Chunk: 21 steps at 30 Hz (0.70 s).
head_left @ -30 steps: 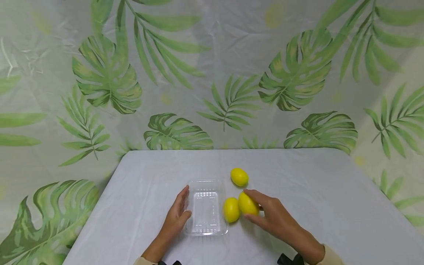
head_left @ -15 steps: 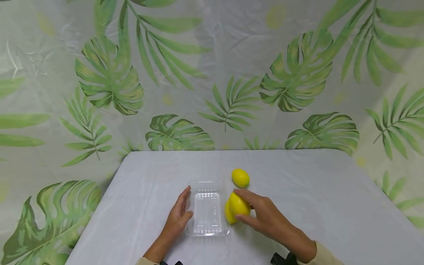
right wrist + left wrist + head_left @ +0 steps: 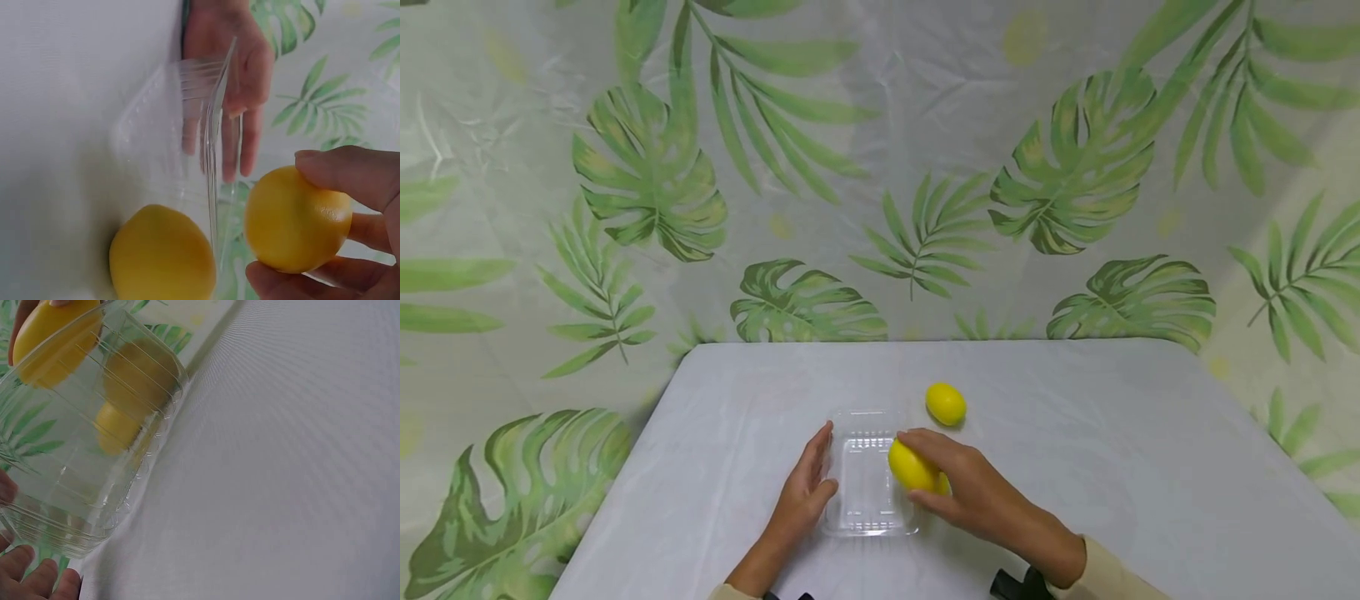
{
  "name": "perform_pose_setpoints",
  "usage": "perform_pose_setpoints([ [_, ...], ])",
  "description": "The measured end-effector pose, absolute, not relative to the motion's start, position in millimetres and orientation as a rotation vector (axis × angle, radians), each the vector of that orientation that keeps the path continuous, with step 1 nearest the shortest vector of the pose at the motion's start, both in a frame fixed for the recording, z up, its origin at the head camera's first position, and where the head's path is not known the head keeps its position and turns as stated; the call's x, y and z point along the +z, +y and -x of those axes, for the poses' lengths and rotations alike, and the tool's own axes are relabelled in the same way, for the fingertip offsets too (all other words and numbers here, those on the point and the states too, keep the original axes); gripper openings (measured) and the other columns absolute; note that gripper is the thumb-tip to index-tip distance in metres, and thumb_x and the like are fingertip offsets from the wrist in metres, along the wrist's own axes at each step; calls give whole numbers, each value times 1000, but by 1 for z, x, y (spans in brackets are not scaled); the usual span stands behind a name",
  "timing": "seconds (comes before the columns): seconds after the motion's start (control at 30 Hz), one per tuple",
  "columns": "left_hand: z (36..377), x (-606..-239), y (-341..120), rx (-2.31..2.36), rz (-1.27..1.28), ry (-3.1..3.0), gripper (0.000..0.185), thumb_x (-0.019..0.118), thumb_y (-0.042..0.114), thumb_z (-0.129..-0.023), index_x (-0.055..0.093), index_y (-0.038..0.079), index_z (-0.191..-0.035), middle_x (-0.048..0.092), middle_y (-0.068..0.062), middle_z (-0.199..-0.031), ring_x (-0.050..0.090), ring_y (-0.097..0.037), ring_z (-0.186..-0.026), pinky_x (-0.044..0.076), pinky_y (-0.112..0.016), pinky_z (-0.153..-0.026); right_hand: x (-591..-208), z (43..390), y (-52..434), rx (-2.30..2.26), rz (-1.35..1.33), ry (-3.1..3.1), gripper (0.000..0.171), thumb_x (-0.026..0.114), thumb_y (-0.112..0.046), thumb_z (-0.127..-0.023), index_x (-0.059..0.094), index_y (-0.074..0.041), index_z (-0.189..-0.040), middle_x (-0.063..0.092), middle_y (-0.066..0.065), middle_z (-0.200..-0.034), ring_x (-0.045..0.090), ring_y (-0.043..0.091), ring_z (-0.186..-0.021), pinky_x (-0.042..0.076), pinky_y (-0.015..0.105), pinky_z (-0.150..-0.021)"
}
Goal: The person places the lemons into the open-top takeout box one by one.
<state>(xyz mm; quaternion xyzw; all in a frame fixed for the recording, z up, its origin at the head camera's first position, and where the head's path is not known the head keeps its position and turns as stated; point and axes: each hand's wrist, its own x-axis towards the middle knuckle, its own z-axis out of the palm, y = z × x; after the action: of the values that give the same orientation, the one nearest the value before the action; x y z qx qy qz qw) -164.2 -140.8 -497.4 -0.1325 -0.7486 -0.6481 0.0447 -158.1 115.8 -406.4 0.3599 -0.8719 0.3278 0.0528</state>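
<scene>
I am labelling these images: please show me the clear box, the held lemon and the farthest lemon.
Clear box (image 3: 867,487): head view, its bare floor.
Held lemon (image 3: 297,220): right wrist view, side facing the camera.
Farthest lemon (image 3: 946,404): head view, middle of its surface.

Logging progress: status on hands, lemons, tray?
Right hand holding lemon at right rim of tray. Left hand at tray's left side. Two loose lemons on table. No obstruction seen.

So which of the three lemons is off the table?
The held lemon, gripped by the right hand at the box's right edge. The near lemon, beside the box, and the far lemon, farther back, both rest on the table.
</scene>
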Motion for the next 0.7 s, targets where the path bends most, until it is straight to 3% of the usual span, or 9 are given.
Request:
perform_pose_setpoints([
  [0.3,164,-498,-142,-1982,457,-2249,75,46,-12,-82,25,6,-152,23,-16,-157,19,-28,-145,20,-41,-113,-413,162,99,1031,-1229,-2599,60,72,-15,-83,50,-14,-138,52,-2,-136,54,14,-117,48,35,-100],
  [0.7,165,-501,-142,-1985,433,-2263,77,45,-14,-80,24,5,-152,24,-14,-157,21,-23,-145,23,-41,-112,-426,167,83,998,-1354,-2547,59,72,-16,-81,52,-18,-137,50,-3,-129,55,12,-108,51,28,-93],
])
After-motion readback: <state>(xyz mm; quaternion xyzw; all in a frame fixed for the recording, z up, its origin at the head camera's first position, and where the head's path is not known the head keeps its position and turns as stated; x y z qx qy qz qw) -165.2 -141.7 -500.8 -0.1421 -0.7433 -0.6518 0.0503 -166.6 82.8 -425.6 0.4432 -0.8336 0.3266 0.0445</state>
